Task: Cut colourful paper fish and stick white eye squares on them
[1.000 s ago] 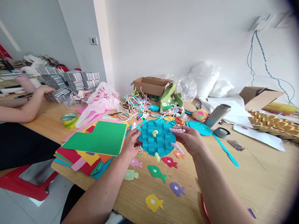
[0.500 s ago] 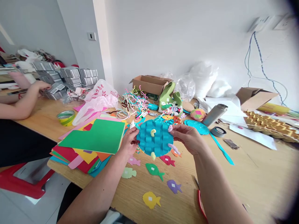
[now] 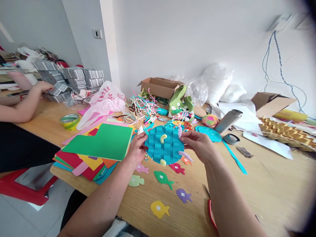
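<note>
A round blue woven paper disc [image 3: 165, 152] is held up above the table between my two hands. Curled pipe cleaners stick out of it: yellow ones at the middle and bottom, lilac ones on the right, teal and dark red ones on the left. My left hand [image 3: 137, 147] grips its left edge, fingers closed. At the right edge, my right hand [image 3: 196, 143] pinches the disc beside an upright lilac pipe cleaner [image 3: 179, 130]. Below lie paper fish with white squares, among them a green fish [image 3: 163, 178], a purple fish [image 3: 183, 195] and a yellow fish [image 3: 159, 208].
Coloured paper sheets [image 3: 98, 143] are stacked at the left, near yellow tape [image 3: 70, 122]. Red-handled scissors [image 3: 210, 210] lie by my right forearm. Behind are pipe cleaners [image 3: 140, 105], a cardboard box [image 3: 160, 87] and a steel bottle [image 3: 228, 120]. Another person's arm [image 3: 32, 102] rests at far left.
The disc has tilted slightly, and the lilac pipe cleaner at its upper right now stands taller in view. My right hand's fingers have shifted slightly. The camera view has moved a little.
</note>
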{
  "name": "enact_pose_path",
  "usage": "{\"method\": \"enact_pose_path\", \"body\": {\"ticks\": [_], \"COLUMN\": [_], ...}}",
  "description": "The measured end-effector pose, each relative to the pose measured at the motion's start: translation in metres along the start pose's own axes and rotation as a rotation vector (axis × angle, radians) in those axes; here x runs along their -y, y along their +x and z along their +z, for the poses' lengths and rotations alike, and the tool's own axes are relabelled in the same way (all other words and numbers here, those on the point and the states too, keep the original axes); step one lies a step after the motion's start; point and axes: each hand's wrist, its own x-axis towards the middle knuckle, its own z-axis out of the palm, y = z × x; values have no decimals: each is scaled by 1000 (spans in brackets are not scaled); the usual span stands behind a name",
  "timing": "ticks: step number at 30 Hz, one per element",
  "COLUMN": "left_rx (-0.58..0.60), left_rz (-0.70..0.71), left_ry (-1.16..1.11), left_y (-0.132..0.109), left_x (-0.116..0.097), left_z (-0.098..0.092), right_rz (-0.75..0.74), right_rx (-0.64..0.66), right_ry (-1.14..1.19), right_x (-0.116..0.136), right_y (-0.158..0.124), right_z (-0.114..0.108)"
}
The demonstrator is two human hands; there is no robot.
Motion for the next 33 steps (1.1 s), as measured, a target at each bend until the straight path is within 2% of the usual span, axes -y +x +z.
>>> {"method": "enact_pose_path", "body": {"ticks": [6, 13, 21, 33], "left_rx": [22, -80, -79, -36], "left_rz": [-21, -4, -54, -64], "left_ry": [-22, -63, -7, -16], "left_y": [-1, 2, 1, 2], "left_x": [-1, 3, 3, 5], "left_z": [1, -2, -5, -8], "right_rz": [-10, 0, -25, -66], "right_rx": [-53, -2, -83, -114], "right_ry": [-11, -62, -118, -199], "right_x": [-1, 7, 7, 1], "right_y": [0, -5, -5, -2], "right_z": [2, 3, 7, 6]}}
